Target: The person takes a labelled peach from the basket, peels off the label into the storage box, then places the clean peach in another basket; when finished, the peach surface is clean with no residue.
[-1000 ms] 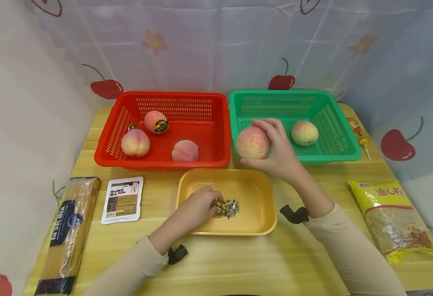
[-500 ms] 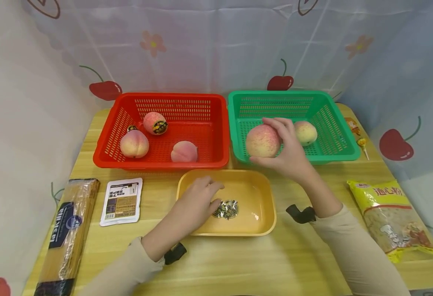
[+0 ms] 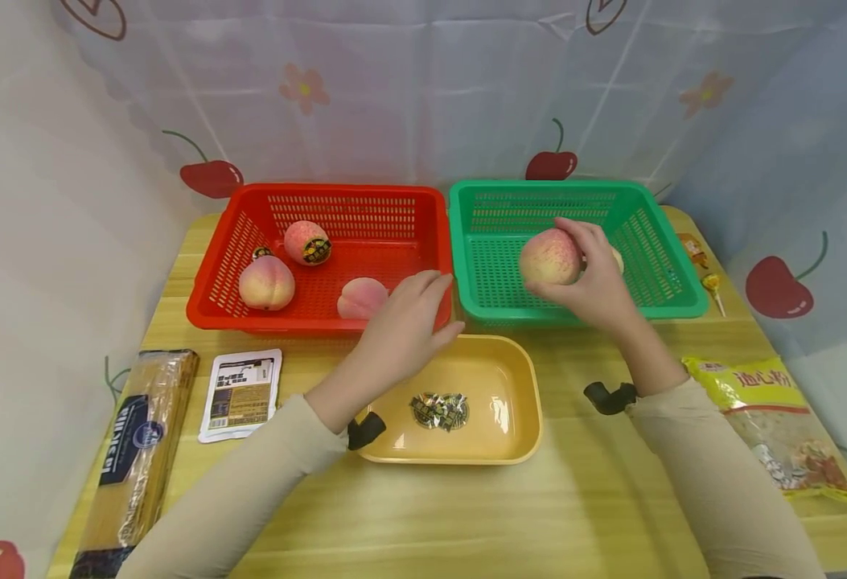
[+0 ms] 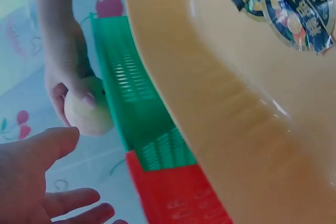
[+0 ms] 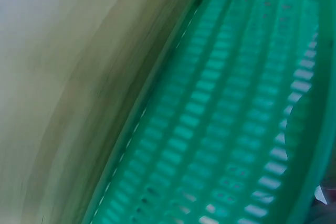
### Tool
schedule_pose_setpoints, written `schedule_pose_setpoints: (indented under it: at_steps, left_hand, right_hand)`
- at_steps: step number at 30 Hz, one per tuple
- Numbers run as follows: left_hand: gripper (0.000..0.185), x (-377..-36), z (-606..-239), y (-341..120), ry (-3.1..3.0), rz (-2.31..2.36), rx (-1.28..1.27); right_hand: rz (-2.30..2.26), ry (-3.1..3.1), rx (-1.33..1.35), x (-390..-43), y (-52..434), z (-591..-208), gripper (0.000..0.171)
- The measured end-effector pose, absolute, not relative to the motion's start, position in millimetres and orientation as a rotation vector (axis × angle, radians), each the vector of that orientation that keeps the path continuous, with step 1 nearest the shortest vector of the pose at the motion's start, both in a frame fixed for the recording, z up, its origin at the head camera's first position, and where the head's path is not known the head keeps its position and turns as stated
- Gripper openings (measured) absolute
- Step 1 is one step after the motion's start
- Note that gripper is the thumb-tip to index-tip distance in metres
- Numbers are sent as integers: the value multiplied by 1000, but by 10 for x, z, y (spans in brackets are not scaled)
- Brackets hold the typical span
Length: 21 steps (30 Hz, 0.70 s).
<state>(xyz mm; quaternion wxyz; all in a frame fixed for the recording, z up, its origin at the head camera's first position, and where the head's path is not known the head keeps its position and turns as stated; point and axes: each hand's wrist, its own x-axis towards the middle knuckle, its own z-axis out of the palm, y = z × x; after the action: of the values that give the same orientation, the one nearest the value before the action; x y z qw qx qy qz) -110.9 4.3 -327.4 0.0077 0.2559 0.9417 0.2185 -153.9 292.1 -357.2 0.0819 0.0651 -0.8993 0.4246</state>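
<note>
The right hand (image 3: pixel 597 281) gripped a peach (image 3: pixel 549 256) inside the green basket (image 3: pixel 684 301) — the left hand (image 3: pixel 409 322), fingers relaxed, hovered above the red basket (image 3: pixel 206 310) rim.

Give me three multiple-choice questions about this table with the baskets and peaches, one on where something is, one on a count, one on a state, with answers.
1. Where do the foil-wrapped sweets lie?
A. red basket
B. yellow tray
C. green basket

2. How many peaches lie in the red basket?
A. three
B. one
C. five

3. What is the right hand doing?
A. resting flat on the table
B. gripping a peach over the green basket
C. holding the pasta packet

Answers: 1 B, the sweets sit on the floor of the yellow tray. 2 A, three peaches show there. 3 B, its fingers curl round the peach above the green basket.
</note>
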Motion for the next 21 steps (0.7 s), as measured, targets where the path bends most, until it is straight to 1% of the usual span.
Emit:
schedule_pose_setpoints:
  at_steps: [4,9,15,21]
  left_hand:
    - [75,-1262,-3371,150,2877,674,732]
    - [86,-1383,-3516,260,2813,688,719]
    - [87,-1413,-3630,350,2808,666,720]
    - [85,-1412,-3657,369,2842,651,729]
  right_hand:
    - [1219,-2740,168,-1686,3041,-3638,92]
    - [1135,-2861,163,-1867,3131,-3682,94]
    - [1052,-3003,200,-2009,3130,-3698,93]
    - [977,-3114,131,-2094,3119,-3739,94]
